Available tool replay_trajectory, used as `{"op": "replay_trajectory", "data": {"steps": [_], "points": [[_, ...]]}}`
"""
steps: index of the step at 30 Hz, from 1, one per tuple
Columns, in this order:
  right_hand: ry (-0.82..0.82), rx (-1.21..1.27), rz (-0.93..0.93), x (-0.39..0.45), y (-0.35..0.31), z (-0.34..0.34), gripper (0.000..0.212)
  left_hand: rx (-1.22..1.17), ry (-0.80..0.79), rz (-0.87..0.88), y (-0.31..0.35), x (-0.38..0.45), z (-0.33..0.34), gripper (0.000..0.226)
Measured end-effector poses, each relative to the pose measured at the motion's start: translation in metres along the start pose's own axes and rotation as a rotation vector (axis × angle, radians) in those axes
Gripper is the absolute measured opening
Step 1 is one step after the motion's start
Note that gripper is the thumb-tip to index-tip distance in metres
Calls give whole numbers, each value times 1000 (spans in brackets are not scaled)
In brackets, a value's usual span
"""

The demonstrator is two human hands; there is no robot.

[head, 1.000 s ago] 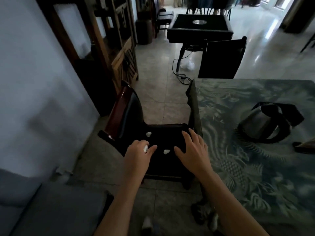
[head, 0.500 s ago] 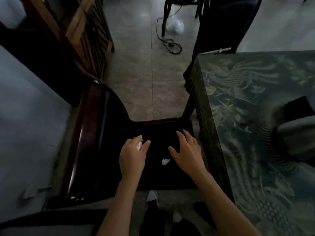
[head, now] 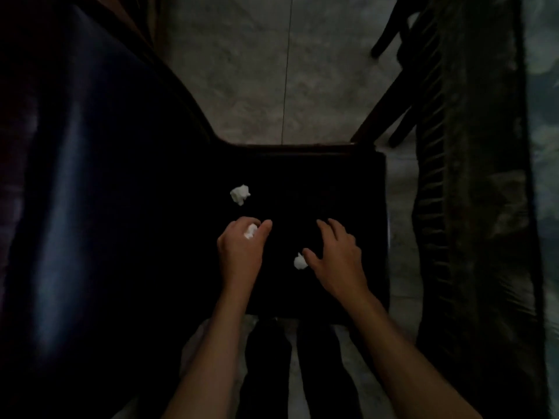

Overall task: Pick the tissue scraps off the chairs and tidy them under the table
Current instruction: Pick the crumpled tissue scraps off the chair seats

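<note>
Three tissue scraps show white on the dark chair seat (head: 317,182). One (head: 250,231) is pinched in the left hand (head: 240,252). One (head: 299,261) touches the thumb of the right hand (head: 337,257), fingers spread. One (head: 240,193) lies alone toward the seat's back edge. The seat's right half is bare. The table's edge (head: 472,207) stands close on the right. It is too dark to see much else.

A dim home dining room: a dark padded wooden chair (head: 302,182) on a marble-tiled floor (head: 257,71), beside a cloth-draped surface (head: 472,207).
</note>
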State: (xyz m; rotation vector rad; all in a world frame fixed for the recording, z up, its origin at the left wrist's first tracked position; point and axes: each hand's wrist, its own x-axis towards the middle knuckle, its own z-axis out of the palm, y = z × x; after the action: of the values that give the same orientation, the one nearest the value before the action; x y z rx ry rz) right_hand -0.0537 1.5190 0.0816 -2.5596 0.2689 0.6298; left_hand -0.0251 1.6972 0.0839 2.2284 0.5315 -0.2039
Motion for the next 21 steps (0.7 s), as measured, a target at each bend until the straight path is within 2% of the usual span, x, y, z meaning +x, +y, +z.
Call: {"op": "replay_trajectory", "data": {"steps": [5,9,15,18,21], "points": [[-61,27,-5,4,16,50,59,-317,-89,-300,-45,3,34,15],[-51,81,-21,7,20,72,42,-579,-53,-530,-66,0,53,15],[-34,12,-73,25,19,87,16,-995,-68,-724,-70,1,61,14],[8,234,50,33,10,82,14,-1222,-37,-812,-65,4,59,12],[5,645,143,34,-11,71,16,-1328,-32,-813,-61,6,58,14]]}}
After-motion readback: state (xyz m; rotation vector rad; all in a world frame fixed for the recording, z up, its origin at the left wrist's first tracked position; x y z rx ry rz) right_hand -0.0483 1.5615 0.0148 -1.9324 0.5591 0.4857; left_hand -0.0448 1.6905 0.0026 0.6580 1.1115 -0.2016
